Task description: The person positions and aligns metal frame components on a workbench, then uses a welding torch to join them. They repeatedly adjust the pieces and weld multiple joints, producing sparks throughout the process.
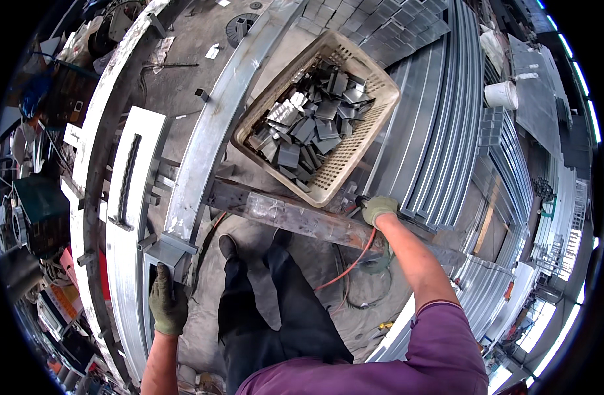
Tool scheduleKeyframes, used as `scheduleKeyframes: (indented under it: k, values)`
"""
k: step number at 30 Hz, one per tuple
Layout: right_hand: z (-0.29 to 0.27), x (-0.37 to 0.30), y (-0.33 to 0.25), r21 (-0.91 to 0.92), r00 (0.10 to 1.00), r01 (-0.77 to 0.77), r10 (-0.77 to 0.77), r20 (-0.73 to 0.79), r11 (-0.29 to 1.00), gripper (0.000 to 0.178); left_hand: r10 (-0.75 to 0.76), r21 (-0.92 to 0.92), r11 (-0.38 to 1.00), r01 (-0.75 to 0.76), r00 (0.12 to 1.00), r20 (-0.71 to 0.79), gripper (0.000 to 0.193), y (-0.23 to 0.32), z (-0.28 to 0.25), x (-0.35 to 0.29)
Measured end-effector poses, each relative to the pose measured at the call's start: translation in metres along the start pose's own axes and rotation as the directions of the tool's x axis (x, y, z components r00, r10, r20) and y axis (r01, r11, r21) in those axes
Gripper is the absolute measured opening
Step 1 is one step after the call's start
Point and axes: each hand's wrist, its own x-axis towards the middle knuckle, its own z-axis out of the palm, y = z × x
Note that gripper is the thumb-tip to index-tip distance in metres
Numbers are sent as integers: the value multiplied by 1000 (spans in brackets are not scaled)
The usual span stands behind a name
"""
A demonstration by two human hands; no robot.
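Note:
My left hand (169,304), in a greenish work glove, lies against the near end of a short rectangular metal tube (172,253). Its fingers stretch forward along the tube's side. To the right, my gloved right hand (380,210) is closed around a dark-handled tool (362,200), mostly covered by the glove. An orange hose (347,270) runs down from beside this hand; whether it joins the tool is hidden. Just ahead of the right hand stands a beige plastic basket (328,172), holding many small cut metal pieces (308,125).
A rusty crossbeam (276,212) passes in front of my feet. Long metal beams (206,138) and a white-topped beam (134,191) stretch ahead on the left. Stacked metal profiles (447,118) lie at the right, near a white bucket (501,95). Hoses and cables cross the floor.

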Motion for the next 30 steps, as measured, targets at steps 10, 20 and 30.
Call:
scheduleKeyframes:
  k: [10,20,30]
  values:
    - [34,45,-6,-211,987,120,-93,132,970,45,-16,37,999,16,1000,21,85,1,2,0]
    - [11,-31,24,95,994,-68,75,-73,993,46,-8,-12,1000,8,1000,-9,82,1,1,1]
    - [37,-132,94,821,918,71,285,-276,567,41,-40,23,999,40,999,-3,82,-2,4,-8]
